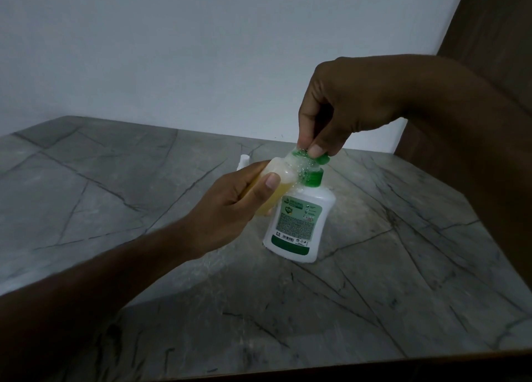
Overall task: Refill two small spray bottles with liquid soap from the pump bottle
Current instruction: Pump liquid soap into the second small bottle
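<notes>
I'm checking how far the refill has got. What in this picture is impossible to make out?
Head view only:
- Spray bottle fill level: left hand covers its body.
- Pump bottle nozzle: under right hand fingertips.
- Label text: too small.
- White object behind the left hand: mostly hidden.

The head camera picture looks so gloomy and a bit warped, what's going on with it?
Head view: dim light overall, with a brighter patch on the marble table around the pump bottle; the wide lens bows the table's edges; the left hand and forearm smear slightly with motion blur; the small bottle shows sparkly glare at its neck.
</notes>
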